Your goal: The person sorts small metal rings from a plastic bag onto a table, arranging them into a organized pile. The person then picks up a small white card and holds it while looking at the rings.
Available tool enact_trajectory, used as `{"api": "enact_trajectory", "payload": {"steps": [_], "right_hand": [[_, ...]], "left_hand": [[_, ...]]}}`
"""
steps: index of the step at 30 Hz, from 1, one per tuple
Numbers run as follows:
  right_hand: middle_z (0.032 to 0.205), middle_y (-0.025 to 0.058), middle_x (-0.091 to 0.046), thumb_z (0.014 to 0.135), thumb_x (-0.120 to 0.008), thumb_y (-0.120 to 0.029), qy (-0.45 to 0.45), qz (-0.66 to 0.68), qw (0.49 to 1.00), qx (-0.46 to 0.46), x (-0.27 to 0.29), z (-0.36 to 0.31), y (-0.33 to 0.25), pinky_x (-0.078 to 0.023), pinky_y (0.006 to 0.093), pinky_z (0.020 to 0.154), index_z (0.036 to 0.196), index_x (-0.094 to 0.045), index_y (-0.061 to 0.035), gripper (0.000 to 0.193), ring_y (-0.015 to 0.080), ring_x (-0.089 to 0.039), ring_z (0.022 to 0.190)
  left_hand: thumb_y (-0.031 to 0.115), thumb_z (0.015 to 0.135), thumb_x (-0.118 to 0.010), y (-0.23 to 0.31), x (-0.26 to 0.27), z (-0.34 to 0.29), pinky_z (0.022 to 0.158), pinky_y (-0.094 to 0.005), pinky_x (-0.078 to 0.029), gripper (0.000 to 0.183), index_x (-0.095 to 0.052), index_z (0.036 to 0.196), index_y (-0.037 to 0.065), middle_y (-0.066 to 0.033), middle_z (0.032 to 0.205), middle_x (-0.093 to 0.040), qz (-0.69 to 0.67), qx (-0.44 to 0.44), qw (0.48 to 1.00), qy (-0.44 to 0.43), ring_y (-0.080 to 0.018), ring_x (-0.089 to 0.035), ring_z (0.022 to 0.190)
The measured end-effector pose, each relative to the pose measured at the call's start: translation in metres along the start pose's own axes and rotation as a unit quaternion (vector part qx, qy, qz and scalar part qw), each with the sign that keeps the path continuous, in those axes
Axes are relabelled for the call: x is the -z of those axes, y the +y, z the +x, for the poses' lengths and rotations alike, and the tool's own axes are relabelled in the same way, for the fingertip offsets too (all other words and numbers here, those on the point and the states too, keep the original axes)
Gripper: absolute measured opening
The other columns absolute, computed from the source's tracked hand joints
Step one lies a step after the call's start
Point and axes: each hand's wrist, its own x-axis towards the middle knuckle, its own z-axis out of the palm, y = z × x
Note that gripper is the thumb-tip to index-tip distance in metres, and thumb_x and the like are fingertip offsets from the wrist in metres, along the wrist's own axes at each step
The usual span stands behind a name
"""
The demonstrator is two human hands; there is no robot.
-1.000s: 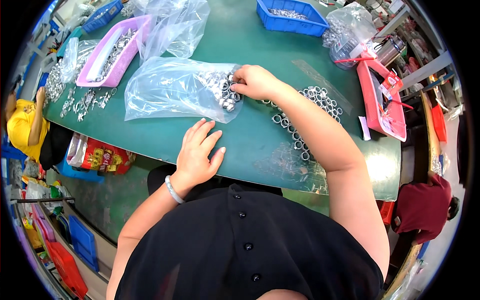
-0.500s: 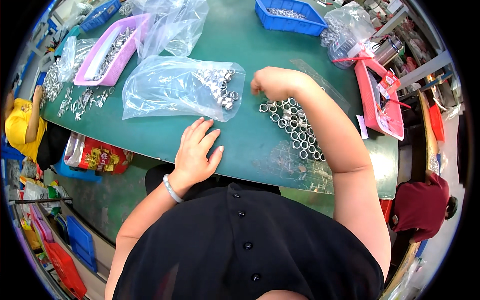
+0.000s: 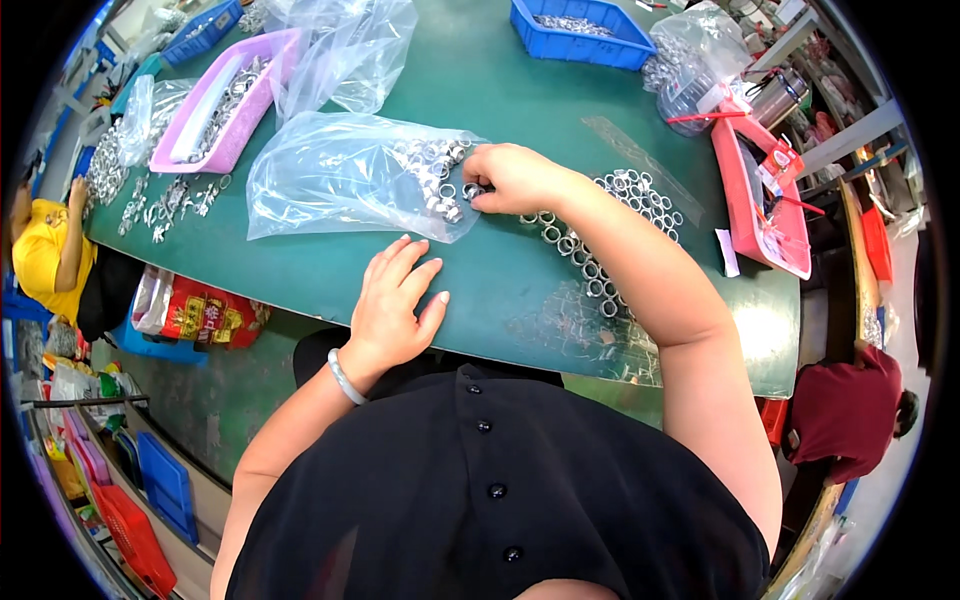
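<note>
My right hand (image 3: 520, 180) is at the right end of a clear plastic bag (image 3: 310, 185), thumb and fingers closed on a small metal ring (image 3: 471, 191). Shiny metal rings (image 3: 425, 160) lie heaped in that end of the bag. To the right, more loose metal rings (image 3: 640, 190) are spread close together on the green table (image 3: 480, 285), partly hidden by my right forearm. My left hand (image 3: 390, 310), wearing a pale bangle on its wrist, rests with fingers spread at the table's near edge, just below the bag, and holds nothing.
A pink bin (image 3: 215, 150) with metal parts and another plastic bag (image 3: 345, 50) stand at the far left. At the back is a blue bin (image 3: 580, 50) of small parts. A pink basket (image 3: 750, 200) borders the right. One person in yellow (image 3: 45, 250) sits at the left.
My right hand has moved left from above the loose rings to the bag's right end, where a ring shows in its fingers. My left hand has stayed in place.
</note>
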Motion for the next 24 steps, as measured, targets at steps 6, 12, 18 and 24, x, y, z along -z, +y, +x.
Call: {"api": "enact_trajectory", "payload": {"steps": [6, 12, 18, 24], "right_hand": [[0.089, 0.0126, -0.060, 0.066, -0.069, -0.017, -0.154, -0.078, 0.984, -0.052, 0.028, -0.020, -0.004, -0.048, 0.0399, 0.075, 0.089, -0.059, -0.0052, 0.028, 0.0301, -0.059, 0.086], [0.100, 0.0116, -0.058, 0.070, -0.068, -0.015, -0.037, 0.000, 0.997, 0.064, 0.016, -0.011, -0.005, -0.047, 0.0407, 0.082, 0.107, -0.059, -0.0086, 0.038, 0.0298, -0.058, 0.096], [0.100, 0.0130, -0.058, 0.077, -0.063, -0.015, -0.026, 0.024, 0.998, 0.052, -0.005, 0.005, -0.008, -0.048, 0.0381, 0.079, 0.103, -0.063, -0.0060, 0.028, 0.0301, -0.059, 0.091], [0.081, 0.0159, -0.066, 0.077, -0.057, -0.019, -0.023, 0.103, 0.994, -0.010, -0.008, 0.016, -0.013, -0.049, 0.0400, 0.073, 0.088, -0.068, -0.0045, 0.021, 0.0301, -0.063, 0.078]], "left_hand": [[0.014, 0.075, -0.067, 0.000, 0.000, -0.001, 0.096, -0.0470, -0.038, 0.033, -0.061, 0.104, 0.000, -0.0191, 0.118, -0.053, -0.002, -0.002, 1.000, 0.003, -0.0387, -0.047, 0.116], [0.014, 0.075, -0.067, 0.000, 0.000, 0.000, 0.097, -0.0469, -0.037, 0.033, -0.061, 0.105, 0.000, -0.0187, 0.118, -0.054, 0.006, -0.001, 1.000, 0.002, -0.0382, -0.047, 0.116], [0.014, 0.075, -0.067, 0.001, 0.000, 0.000, 0.097, -0.0463, -0.038, 0.033, -0.061, 0.104, 0.000, -0.0191, 0.118, -0.054, 0.006, -0.001, 1.000, 0.001, -0.0383, -0.047, 0.116], [0.015, 0.075, -0.067, 0.000, 0.000, -0.001, 0.096, -0.0463, -0.038, 0.033, -0.061, 0.104, 0.000, -0.0191, 0.118, -0.054, 0.005, 0.001, 1.000, 0.001, -0.0383, -0.047, 0.115]]}}
